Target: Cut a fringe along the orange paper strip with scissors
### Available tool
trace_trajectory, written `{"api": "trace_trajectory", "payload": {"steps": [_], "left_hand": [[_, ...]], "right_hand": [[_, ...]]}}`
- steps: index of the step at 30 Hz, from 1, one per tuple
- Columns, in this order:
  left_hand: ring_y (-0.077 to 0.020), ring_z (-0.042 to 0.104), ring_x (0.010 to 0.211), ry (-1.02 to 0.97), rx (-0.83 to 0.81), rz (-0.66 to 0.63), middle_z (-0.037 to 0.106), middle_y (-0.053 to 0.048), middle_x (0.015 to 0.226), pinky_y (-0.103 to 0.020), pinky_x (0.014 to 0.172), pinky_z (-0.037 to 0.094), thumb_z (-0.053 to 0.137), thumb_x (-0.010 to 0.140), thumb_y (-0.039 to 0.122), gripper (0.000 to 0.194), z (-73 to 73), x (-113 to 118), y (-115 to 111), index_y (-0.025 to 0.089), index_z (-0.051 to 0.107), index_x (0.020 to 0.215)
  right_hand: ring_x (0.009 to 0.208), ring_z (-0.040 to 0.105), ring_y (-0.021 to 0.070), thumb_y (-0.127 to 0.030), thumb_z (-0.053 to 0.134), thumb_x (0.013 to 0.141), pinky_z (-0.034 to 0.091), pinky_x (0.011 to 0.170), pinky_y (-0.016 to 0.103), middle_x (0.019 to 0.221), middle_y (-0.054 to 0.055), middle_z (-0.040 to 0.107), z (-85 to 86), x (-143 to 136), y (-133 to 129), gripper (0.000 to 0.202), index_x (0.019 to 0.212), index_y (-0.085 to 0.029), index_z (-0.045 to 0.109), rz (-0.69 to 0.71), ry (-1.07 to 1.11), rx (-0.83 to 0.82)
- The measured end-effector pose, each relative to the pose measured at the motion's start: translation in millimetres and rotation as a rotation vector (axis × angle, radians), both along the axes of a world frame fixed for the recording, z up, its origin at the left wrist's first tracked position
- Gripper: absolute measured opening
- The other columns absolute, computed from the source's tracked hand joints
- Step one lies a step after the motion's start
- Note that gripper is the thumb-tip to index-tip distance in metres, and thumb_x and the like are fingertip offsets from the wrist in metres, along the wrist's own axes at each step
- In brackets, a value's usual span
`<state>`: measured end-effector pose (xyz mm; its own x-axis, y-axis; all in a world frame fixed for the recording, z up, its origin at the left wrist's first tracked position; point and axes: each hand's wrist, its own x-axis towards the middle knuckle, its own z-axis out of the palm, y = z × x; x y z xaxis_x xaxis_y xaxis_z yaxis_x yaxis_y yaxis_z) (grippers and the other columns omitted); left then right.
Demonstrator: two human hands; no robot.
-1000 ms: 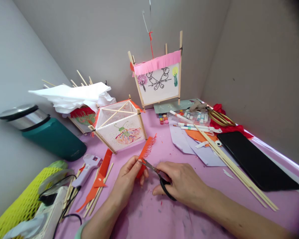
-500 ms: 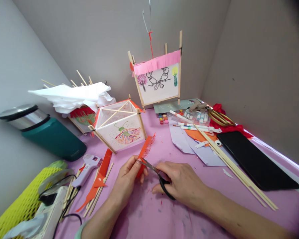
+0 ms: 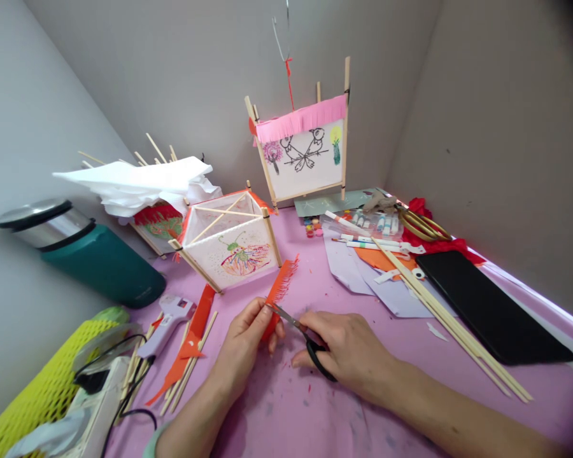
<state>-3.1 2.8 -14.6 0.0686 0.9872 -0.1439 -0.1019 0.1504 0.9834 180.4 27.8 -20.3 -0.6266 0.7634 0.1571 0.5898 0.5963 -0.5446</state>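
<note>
Between the thumb and fingers of my left hand [image 3: 249,331] is a strip of orange-red paper [image 3: 281,284], its right edge cut into a fine fringe. My right hand [image 3: 346,346] grips black-handled scissors [image 3: 314,350], fingers closed round the loops. The blades reach left to the strip's edge, close by my left thumb. Just beyond the strip stands a lantern with wooden sticks and white sides [image 3: 233,251], a colourful insect drawn on its front. Part of the strip is hidden behind my left fingers.
A pink-fringed lantern [image 3: 305,149] hangs at the back. On the left lie a teal bottle [image 3: 105,264], a glue gun [image 3: 167,324] and orange paper scraps [image 3: 191,348]. To the right are wooden sticks [image 3: 449,318], a black phone [image 3: 491,308], markers [image 3: 377,243] and gold-handled scissors [image 3: 423,224].
Very little differs. Both hands stay in nearly the same place, with the scissor blades still at the strip's edge.
</note>
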Motion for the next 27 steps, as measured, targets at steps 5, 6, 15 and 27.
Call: {"api": "trace_trajectory", "payload": {"steps": [5, 6, 15, 27], "left_hand": [[-0.0053, 0.043, 0.047, 0.004, -0.008, 0.001, 0.056, 0.003, 0.065, -0.018, 0.048, 0.032, 0.046, 0.09, 0.035, 0.022, 0.4, -0.5, -0.1, 0.017, 0.051, 0.079], [-0.0052, 0.043, 0.047, 0.003, -0.005, 0.001, 0.057, 0.003, 0.065, -0.018, 0.048, 0.032, 0.046, 0.09, 0.035, 0.022, 0.2, -0.7, -0.2, 0.016, 0.051, 0.079], [-0.0052, 0.042, 0.046, -0.003, -0.021, 0.001, 0.057, 0.003, 0.064, -0.019, 0.047, 0.031, 0.047, 0.09, 0.035, 0.023, -1.0, -2.0, 0.1, 0.017, 0.051, 0.078], [-0.0065, 0.043, 0.047, 0.059, -0.026, -0.023, 0.057, 0.002, 0.063, -0.019, 0.046, 0.032, 0.05, 0.087, 0.036, 0.022, 1.6, 2.3, -1.5, 0.016, 0.051, 0.077]], "right_hand": [[0.06, 0.054, 0.0135, -0.05, 0.062, 0.079, 0.03, 0.055, 0.022, 0.07, -0.002, 0.062, -1.3, -0.7, -0.1, 0.03, 0.084, -0.021, 0.057, -0.008, 0.001, 0.006], [0.06, 0.054, 0.0135, -0.05, 0.063, 0.078, 0.03, 0.055, 0.022, 0.07, -0.002, 0.062, -1.6, -0.8, 0.1, 0.03, 0.084, -0.021, 0.057, -0.008, 0.003, 0.011], [0.062, 0.057, 0.0142, -0.051, 0.062, 0.079, 0.029, 0.055, 0.023, 0.071, -0.001, 0.064, -1.0, 0.8, -0.3, 0.031, 0.085, -0.021, 0.057, 0.01, -0.007, 0.022], [0.061, 0.053, 0.0136, -0.053, 0.066, 0.074, 0.03, 0.056, 0.022, 0.071, -0.003, 0.061, -1.3, 1.1, -0.4, 0.034, 0.083, -0.022, 0.055, -0.015, -0.013, 0.031]]}}
